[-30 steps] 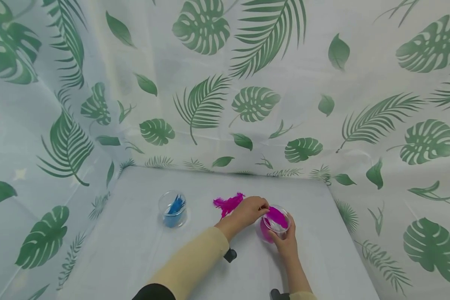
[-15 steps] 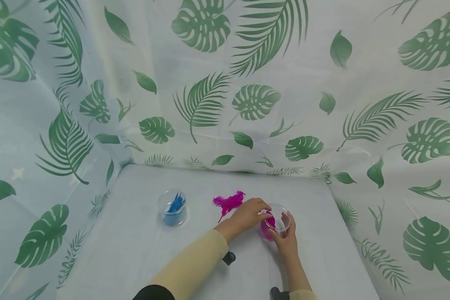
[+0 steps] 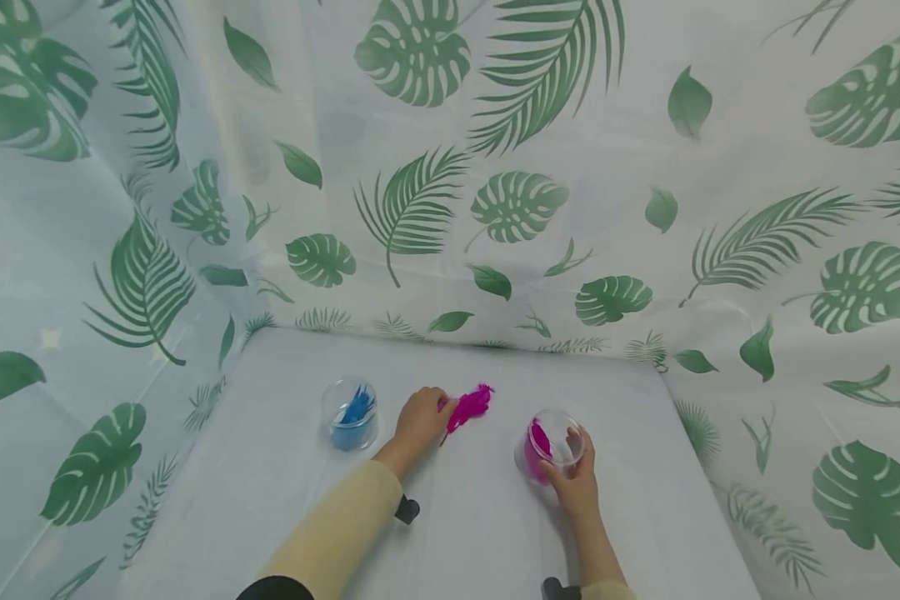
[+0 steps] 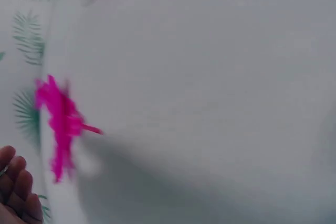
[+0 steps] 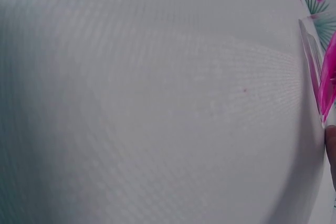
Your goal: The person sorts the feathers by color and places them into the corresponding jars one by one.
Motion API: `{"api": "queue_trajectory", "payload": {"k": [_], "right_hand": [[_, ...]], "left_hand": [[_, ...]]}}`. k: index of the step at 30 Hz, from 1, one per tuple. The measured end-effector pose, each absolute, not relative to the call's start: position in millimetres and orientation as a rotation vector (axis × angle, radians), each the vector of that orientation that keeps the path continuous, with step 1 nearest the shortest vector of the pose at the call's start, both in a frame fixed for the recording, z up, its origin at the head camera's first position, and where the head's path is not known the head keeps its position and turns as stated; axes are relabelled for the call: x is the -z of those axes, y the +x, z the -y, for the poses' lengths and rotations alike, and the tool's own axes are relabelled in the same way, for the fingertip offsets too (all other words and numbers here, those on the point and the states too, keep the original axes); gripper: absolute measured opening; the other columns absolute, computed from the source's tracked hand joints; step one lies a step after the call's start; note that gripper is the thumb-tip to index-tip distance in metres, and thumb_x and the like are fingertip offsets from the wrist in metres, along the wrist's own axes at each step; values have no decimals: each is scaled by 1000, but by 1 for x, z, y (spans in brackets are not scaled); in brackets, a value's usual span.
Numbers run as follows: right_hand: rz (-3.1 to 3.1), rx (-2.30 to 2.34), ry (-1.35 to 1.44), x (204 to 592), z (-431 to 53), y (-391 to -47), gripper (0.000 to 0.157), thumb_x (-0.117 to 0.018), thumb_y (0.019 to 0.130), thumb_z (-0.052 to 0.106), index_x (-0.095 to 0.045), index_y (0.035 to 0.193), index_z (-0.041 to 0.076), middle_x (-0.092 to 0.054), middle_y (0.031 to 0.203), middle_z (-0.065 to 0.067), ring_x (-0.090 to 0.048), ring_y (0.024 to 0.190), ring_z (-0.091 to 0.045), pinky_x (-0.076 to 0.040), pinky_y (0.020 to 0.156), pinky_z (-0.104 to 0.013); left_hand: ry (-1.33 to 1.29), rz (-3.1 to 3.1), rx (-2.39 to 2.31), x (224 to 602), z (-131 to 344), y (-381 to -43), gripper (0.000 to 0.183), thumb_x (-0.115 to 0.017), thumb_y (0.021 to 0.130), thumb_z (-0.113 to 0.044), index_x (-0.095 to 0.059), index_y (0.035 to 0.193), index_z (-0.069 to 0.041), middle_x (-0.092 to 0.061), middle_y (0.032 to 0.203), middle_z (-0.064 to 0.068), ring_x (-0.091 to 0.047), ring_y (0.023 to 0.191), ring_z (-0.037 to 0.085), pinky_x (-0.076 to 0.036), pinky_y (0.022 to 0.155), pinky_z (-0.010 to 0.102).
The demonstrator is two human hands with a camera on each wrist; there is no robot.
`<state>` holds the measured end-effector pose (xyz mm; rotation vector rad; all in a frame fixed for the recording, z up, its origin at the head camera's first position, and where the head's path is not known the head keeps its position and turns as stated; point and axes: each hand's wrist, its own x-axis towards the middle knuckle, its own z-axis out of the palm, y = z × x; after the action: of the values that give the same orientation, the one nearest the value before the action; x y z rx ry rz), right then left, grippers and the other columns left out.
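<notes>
Your left hand (image 3: 422,421), fingers loose, is hovering beside the magenta feather (image 3: 471,406). Your right hand (image 3: 576,483) is gripping the right cup (image 3: 558,443).

You have one clear cup (image 3: 328,421) toward the table's (image 3: 480,533) left edge and a second clear cup (image 3: 521,460) toward its right: two. Nearer the far edge lies one loose bundle of magenta feathers (image 3: 470,407); you cannot count them singly.
</notes>
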<state>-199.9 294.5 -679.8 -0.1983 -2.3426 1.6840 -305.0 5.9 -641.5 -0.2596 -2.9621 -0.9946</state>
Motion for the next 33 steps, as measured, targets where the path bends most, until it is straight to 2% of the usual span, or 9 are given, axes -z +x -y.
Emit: {"api": "queue_trajectory", "payload": {"k": [6, 10, 14, 18, 23, 28, 33], "right_hand": [[2376, -1643, -254, 693, -296, -192, 101, -80, 81, 9, -16, 158, 23, -34, 158, -13, -27, 147, -38, -22, 118, -61], [2379, -1659, -264, 693, -293, -189, 100, -80, 82, 12, -16, 158, 24, -33, 159, -12, -27, 148, -38, -21, 119, -61], [2375, -1669, -273, 693, -291, -189, 101, -80, 82, 12, -16, 158, 26, -33, 160, -9, -27, 148, -36, -21, 120, -58], [2355, -1688, -260, 692, -291, -192, 100, -79, 82, 9, -16, 158, 26, -32, 160, -8, -26, 149, -34, -20, 121, -58], [2346, -1699, -261, 691, -291, -194, 100, -80, 82, 10, -17, 157, 27, -32, 160, -7, -25, 149, -34, -19, 121, -59], [2354, -1680, -256, 690, -293, -198, 100, -80, 82, 12, -17, 158, 25, -32, 160, -11, -25, 149, -38, -19, 119, -62], [2341, -1680, -245, 688, -294, -201, 99, -80, 82, 10, -18, 157, 25, -32, 160, -10, -25, 149, -37, -19, 120, -61]], "left_hand": [[-263, 3152, 728, 681, -1, -273, 45, -69, 89, -50, -64, 110, -11, -61, 100, 6, -58, 93, 22, -53, 83, 39], [-357, 3103, 613, 691, -6, -265, 32, -71, 90, -41, -63, 103, -13, -59, 96, 5, -54, 87, 21, -49, 76, 37], [-415, 3061, 564, 692, -8, -267, 14, -68, 93, -27, -66, 95, -13, -60, 90, 3, -56, 80, 20, -50, 71, 35], [-494, 3070, 487, 690, -6, -272, 12, -65, 94, -20, -69, 96, -9, -63, 92, 6, -59, 80, 21, -55, 74, 35], [-571, 3087, 391, 683, -2, -275, 14, -62, 93, -20, -68, 95, -7, -63, 92, 7, -58, 82, 21, -57, 76, 35], [-603, 3108, 402, 677, 1, -280, 13, -61, 93, -22, -66, 95, -10, -63, 90, 5, -59, 80, 21, -57, 75, 35], [-607, 3117, 506, 672, 5, -290, 11, -62, 93, -24, -63, 97, -13, -63, 85, 1, -62, 79, 18, -57, 77, 33]]}}
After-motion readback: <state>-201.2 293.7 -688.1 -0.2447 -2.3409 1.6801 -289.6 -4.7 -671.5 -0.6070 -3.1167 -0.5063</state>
